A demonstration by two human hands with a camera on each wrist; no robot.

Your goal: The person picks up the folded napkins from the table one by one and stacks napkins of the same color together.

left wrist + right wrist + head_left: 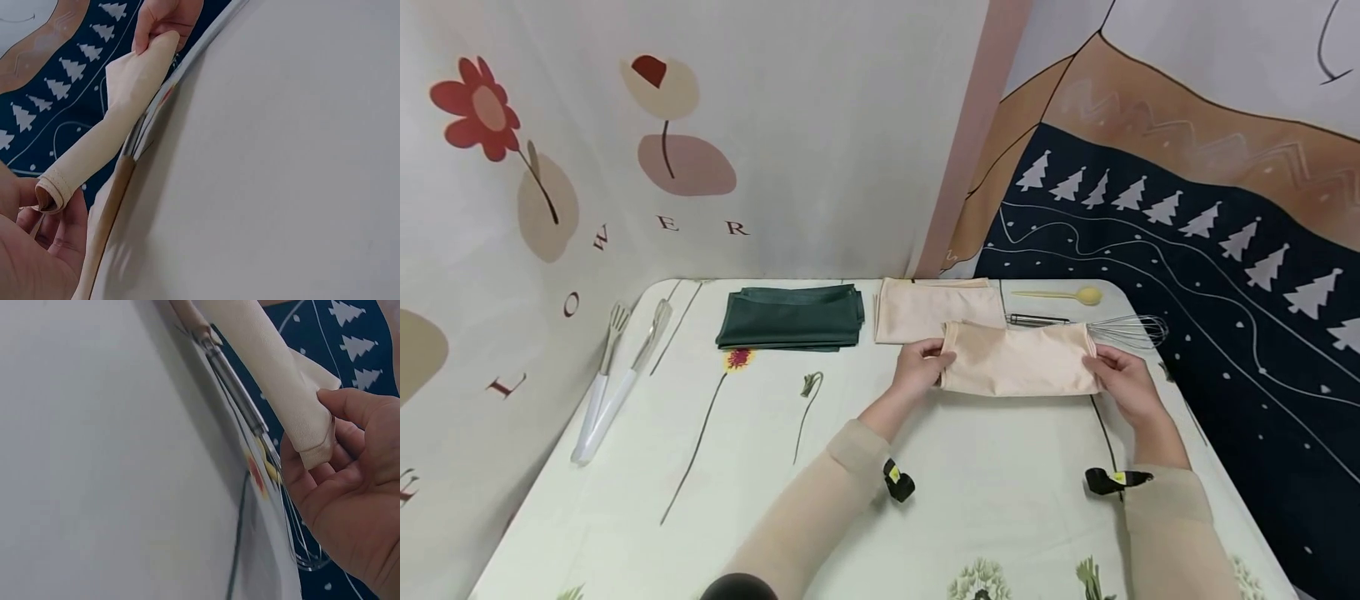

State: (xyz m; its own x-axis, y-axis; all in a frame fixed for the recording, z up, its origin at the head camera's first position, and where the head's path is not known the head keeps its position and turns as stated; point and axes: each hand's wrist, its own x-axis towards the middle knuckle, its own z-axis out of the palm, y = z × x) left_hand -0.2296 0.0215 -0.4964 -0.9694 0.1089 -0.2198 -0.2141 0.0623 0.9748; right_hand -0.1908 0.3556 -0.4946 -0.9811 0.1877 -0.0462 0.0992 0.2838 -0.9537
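A folded pale peach cloth (1018,358) is held up off the table by both hands, spread as a wide strip. Its left end is pinched by my left hand (919,367), thumb in front. At the opposite end, my right hand (1123,383) pinches the edge between thumb and fingers. In the left wrist view the cloth (94,147) shows rolled or layered folds at the end by the left hand (37,244). Behind and partly hidden by the cloth lies a metal whisk (1127,331), also seen in the right wrist view beneath the cloth (269,375).
A second folded peach cloth (925,312) lies at the back, beside a folded dark green cloth (790,318). A yellow spoon (1088,296) rests at the back right. Two white-handled utensils (613,400), one fork-ended, lie along the table's left edge.
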